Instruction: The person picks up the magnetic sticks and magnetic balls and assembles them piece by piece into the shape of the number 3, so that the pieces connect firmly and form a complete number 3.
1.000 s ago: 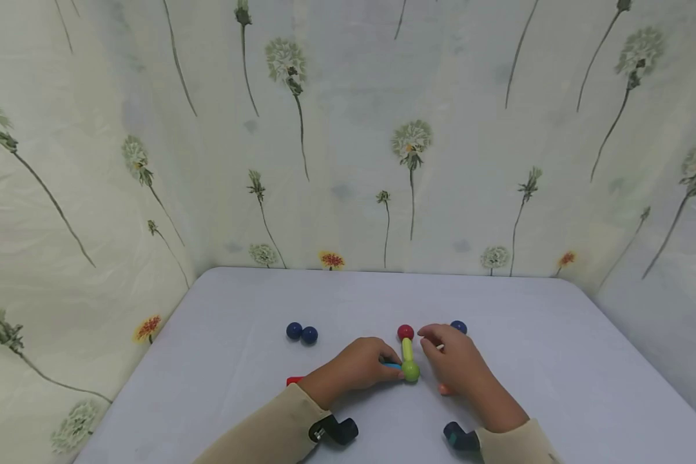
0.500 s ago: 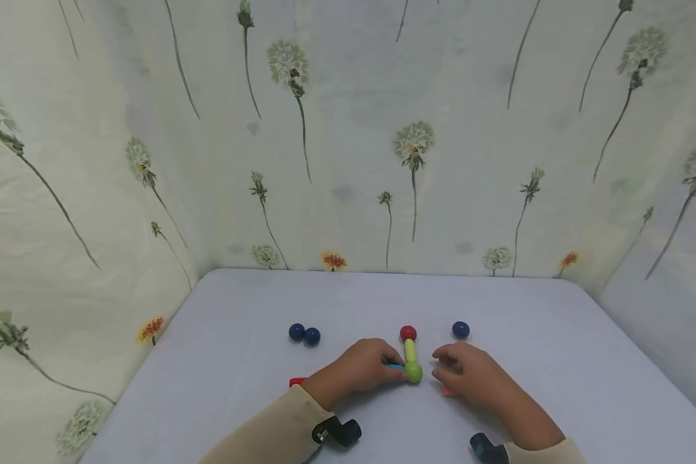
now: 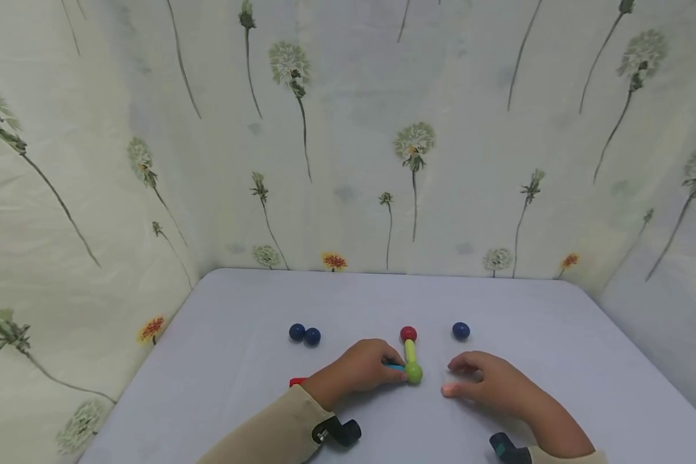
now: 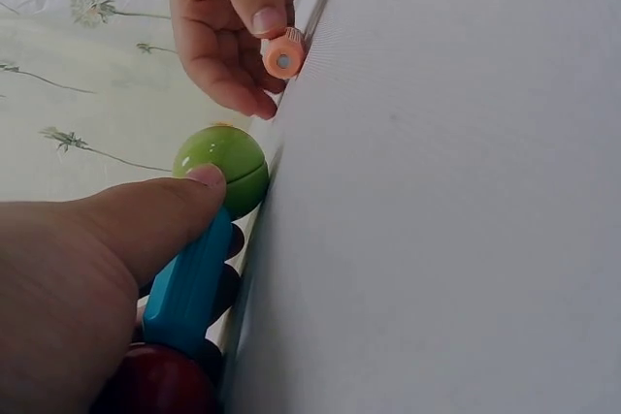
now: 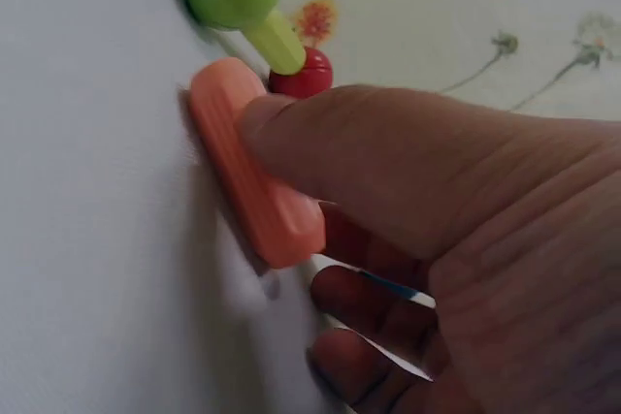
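My left hand (image 3: 362,367) pinches a blue building rod (image 4: 189,283) between thumb and fingers, the thumb tip against the green ball (image 3: 413,372) at its end. A dark red ball (image 4: 160,380) sits at the rod's other end. From the green ball a yellow-green rod (image 3: 410,351) runs away to a red ball (image 3: 408,334). To the right, my right hand (image 3: 493,383) is low over the table, fingers spread from the thumb. Its thumb touches an orange rod (image 5: 247,167); the fingers lie beyond, and a grip around it is not evident. The head view mostly hides that rod.
Two dark blue balls (image 3: 304,334) stand together at the back left of the white table (image 3: 238,296). Another blue ball (image 3: 461,331) is behind my right hand. A red piece (image 3: 297,381) shows partly behind my left wrist. Flowered cloth (image 3: 348,161) hangs behind.
My right hand has moved right and nearer, away from the red ball, to the orange rod. The left hand keeps its grip in place. The blue ball at right is now fully uncovered.
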The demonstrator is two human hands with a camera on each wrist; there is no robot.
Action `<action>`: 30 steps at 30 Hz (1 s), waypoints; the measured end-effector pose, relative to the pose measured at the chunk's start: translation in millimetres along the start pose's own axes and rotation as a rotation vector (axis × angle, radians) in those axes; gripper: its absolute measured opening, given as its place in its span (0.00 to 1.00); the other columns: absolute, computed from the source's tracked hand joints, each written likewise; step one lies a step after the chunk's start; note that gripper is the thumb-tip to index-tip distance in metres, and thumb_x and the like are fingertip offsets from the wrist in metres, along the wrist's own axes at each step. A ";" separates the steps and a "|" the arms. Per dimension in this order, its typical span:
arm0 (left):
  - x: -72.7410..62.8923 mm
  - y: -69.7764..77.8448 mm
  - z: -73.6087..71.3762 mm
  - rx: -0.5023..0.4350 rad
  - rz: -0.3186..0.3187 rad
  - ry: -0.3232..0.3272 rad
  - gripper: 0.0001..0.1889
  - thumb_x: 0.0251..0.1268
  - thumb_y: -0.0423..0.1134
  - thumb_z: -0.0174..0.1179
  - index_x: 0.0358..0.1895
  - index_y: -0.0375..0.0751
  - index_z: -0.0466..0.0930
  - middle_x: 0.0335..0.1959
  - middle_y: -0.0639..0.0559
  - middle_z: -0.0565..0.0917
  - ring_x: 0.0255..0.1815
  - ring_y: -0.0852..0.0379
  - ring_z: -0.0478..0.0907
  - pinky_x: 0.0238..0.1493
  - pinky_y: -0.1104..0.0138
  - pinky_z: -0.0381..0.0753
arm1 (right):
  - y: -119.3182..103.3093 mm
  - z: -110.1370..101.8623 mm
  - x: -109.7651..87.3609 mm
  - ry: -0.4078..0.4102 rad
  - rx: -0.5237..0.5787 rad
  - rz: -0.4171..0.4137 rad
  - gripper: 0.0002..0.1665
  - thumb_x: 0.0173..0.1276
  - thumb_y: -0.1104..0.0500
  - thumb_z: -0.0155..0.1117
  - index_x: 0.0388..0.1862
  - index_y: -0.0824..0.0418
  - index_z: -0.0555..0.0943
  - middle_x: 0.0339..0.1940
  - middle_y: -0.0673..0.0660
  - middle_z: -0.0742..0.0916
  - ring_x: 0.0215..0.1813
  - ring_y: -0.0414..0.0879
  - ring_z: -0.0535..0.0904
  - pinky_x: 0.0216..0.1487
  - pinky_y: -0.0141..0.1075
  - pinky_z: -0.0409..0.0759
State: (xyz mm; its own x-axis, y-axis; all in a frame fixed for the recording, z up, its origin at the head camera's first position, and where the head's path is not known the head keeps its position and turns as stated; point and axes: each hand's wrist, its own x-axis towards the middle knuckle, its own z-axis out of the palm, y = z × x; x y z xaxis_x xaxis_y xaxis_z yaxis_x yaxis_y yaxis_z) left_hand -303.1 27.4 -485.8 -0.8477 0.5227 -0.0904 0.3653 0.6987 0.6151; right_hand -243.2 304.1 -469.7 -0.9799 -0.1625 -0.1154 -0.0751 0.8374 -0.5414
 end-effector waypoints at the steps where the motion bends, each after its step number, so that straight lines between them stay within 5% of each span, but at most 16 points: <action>1: -0.2 -0.1 0.2 0.000 0.000 0.002 0.09 0.63 0.54 0.75 0.43 0.61 0.92 0.41 0.70 0.85 0.46 0.68 0.77 0.55 0.63 0.79 | 1.3 -0.9 -0.4 -0.002 -0.006 -0.002 0.33 0.56 0.30 0.78 0.53 0.48 0.85 0.55 0.49 0.87 0.59 0.52 0.82 0.62 0.58 0.79; 10: 0.3 -0.8 -0.2 -0.007 0.008 -0.001 0.08 0.63 0.54 0.75 0.43 0.61 0.92 0.40 0.69 0.85 0.46 0.67 0.77 0.55 0.62 0.79 | 10.9 -5.8 -1.0 -0.043 0.024 -0.056 0.10 0.64 0.55 0.77 0.42 0.49 0.86 0.42 0.46 0.85 0.46 0.45 0.78 0.50 0.44 0.79; 19: 1.5 -2.5 1.8 0.014 0.008 0.009 0.09 0.63 0.54 0.75 0.43 0.61 0.92 0.40 0.70 0.85 0.45 0.68 0.77 0.52 0.64 0.79 | 8.8 -3.8 -2.0 0.021 0.006 0.000 0.17 0.64 0.39 0.77 0.39 0.48 0.84 0.35 0.46 0.85 0.41 0.44 0.77 0.45 0.41 0.78; 30: 2.4 -4.8 -0.9 -0.028 0.024 -0.014 0.07 0.63 0.52 0.75 0.42 0.61 0.92 0.38 0.70 0.84 0.43 0.67 0.76 0.49 0.65 0.79 | 6.9 -0.2 6.3 0.074 -0.004 0.103 0.16 0.66 0.47 0.77 0.46 0.52 0.85 0.39 0.48 0.86 0.43 0.45 0.78 0.48 0.45 0.82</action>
State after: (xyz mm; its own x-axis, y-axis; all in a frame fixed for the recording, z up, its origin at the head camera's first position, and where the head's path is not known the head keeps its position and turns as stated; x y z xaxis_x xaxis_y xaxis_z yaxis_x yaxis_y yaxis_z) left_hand -307.3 24.9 -488.3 -0.8331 0.5464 -0.0865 0.3746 0.6722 0.6386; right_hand -249.9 308.9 -474.0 -0.9934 -0.0363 -0.1084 0.0264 0.8499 -0.5262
